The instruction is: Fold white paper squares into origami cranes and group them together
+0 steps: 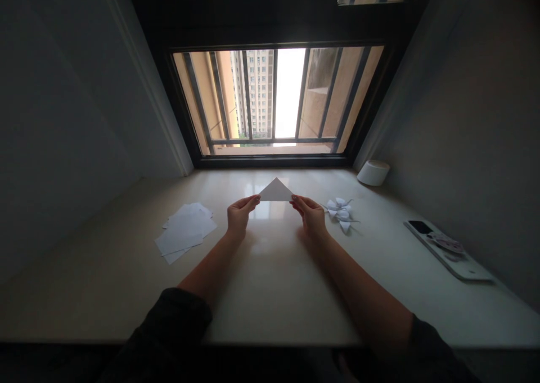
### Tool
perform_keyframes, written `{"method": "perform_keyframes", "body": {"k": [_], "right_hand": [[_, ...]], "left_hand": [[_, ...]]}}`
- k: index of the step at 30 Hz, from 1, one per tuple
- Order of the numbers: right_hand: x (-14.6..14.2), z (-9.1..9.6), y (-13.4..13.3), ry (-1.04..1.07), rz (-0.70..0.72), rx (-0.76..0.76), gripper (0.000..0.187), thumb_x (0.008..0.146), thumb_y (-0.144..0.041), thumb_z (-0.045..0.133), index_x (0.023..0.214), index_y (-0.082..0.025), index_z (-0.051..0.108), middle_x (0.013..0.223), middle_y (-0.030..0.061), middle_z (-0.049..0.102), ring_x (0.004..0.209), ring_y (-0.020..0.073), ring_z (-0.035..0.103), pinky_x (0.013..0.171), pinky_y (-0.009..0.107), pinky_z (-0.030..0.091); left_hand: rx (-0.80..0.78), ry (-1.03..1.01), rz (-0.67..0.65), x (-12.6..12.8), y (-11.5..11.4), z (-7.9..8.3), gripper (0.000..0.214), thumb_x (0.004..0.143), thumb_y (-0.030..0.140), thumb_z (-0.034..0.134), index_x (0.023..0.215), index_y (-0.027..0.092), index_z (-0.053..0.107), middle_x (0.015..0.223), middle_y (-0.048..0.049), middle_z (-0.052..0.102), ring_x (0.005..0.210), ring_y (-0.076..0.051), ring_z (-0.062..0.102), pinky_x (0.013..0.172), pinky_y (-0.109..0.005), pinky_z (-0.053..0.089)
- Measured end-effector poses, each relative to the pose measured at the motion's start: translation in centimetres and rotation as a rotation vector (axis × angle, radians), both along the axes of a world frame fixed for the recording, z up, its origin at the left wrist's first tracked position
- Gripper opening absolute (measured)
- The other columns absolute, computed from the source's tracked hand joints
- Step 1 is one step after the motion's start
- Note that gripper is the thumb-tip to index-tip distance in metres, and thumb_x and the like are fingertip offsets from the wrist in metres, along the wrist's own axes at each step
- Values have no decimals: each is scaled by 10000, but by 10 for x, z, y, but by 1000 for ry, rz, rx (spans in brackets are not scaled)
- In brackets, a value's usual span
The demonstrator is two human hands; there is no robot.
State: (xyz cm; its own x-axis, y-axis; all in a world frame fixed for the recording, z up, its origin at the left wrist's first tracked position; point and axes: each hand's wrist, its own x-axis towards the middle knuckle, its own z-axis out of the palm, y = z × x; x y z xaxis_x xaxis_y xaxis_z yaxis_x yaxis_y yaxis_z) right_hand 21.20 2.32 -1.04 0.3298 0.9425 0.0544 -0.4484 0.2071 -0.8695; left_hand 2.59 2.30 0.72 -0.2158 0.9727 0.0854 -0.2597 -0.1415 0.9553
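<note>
A white sheet of paper folded into a triangle point(276, 190) is held up above the sill, its peak pointing away from me. My left hand point(240, 213) pinches its left corner between thumb and fingers. At the opposite corner my right hand point(310, 213) pinches it the same way. To the left lies a loose pile of white paper sheets point(183, 231). Several small folded white paper pieces point(340, 210) sit close together just right of my right hand; their exact shape is hard to make out.
The pale glossy sill point(270, 287) ends at a front edge near me. A white phone point(449, 251) with a ring-like grip lies at the right. A white cylindrical object point(373, 172) stands at the back right corner. Beyond is a dark window frame point(270, 161), with walls on both sides.
</note>
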Motion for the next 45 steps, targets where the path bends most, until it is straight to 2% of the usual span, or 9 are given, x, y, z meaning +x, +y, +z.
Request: {"method": "perform_keyframes", "body": {"k": [7,12,15,21,24,29,33,39,45], "right_hand": [[4,1,1,8,16,16,211,551,-314,804,698,-192,714,681,15,691,641,134,629,673,277,507],[4,4,-3,-181,115,84,259,547,-352,802,719,-179,714,666,29,690,647,153,619,679,305,496],[2,6,-7,-245,165,94,259,555,-360,798,717,-179,710,682,36,701,660,161,627,686,311,489],[-1,6,-9,-296,167,101,262,579,-388,779,718,-181,699,708,40,707,687,176,640,693,320,491],[-2,6,-9,-339,154,124,311,604,-404,759,824,-190,707,791,54,718,742,191,648,708,329,497],[-9,10,-16,-488,139,207,389,685,-404,706,1031,-229,680,1028,77,693,882,223,643,770,359,502],[-18,9,-22,-519,89,204,334,691,-409,697,968,-224,713,972,70,713,862,234,642,743,352,503],[-19,6,-22,-558,-4,168,315,676,-429,700,906,-216,735,805,50,726,656,181,601,592,295,468],[-19,9,-25,-586,-31,152,313,676,-446,693,891,-223,738,741,34,709,625,166,568,576,282,448]], "left_hand": [[0,113,-136,-2,-1,4,337,603,383,764,831,143,698,772,-62,695,758,-169,635,733,-290,450],[-27,45,-275,-9,-2,14,590,613,357,772,1143,189,573,949,-84,688,848,-190,639,763,-313,464],[-45,43,-312,-10,-3,18,682,599,347,785,1218,192,543,997,-108,688,852,-202,644,788,-330,464],[13,17,-163,0,-7,12,473,563,317,804,988,143,692,922,-103,718,831,-218,654,814,-354,478],[33,1,-95,5,-8,9,404,553,293,807,920,150,716,924,-93,721,862,-222,653,845,-362,475],[82,76,-153,8,-11,7,364,585,288,787,924,170,722,949,-86,716,906,-236,648,877,-379,469],[90,122,-196,11,-14,7,356,598,287,779,933,182,721,973,-81,710,935,-245,641,896,-382,462],[59,164,-235,12,-17,10,363,600,290,776,942,183,720,961,-77,712,937,-262,639,883,-386,467],[62,168,-250,11,-16,9,346,604,284,775,933,191,725,965,-75,711,930,-263,641,869,-375,473]]}}
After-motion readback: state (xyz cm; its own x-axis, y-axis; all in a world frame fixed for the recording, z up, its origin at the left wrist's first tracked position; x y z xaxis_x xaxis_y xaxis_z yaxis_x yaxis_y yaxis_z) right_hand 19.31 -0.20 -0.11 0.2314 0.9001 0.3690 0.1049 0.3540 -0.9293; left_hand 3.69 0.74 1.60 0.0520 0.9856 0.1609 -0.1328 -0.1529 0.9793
